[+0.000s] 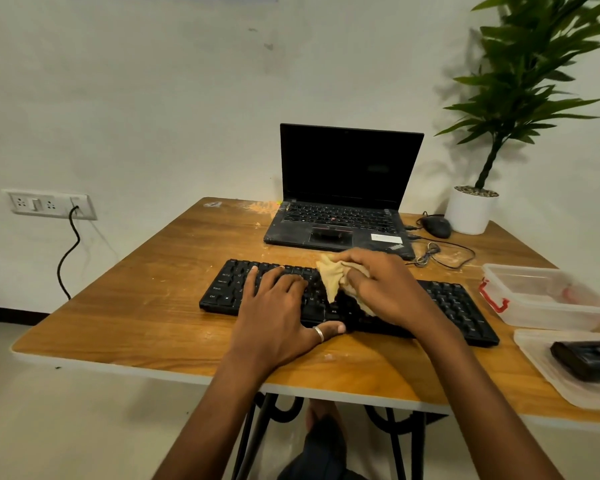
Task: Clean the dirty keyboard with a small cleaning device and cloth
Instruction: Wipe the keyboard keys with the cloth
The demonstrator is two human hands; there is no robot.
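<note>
Black keyboard (458,308) lies across the middle of the wooden table (136,306), and I see both hands on it. The left hand (278,313) rests flat on its left half, fingers straight, thumb at the front edge. The right hand (381,282) curls over a bunched beige cloth (329,278), pressing it on the centre keys. Behind stands an open laptop (350,168), with a mouse (437,226) and a white plant pot (470,213) to its right. At the table's right edge sit a clear tub (534,289) and a tray (534,351) carrying a small black device (586,358), apart from both hands.

left hand (278,306) lies flat on the black keyboard (458,306); right hand (385,285) bunches a tan cloth (331,277) on its keys, atop the wooden counter (136,306).
</note>
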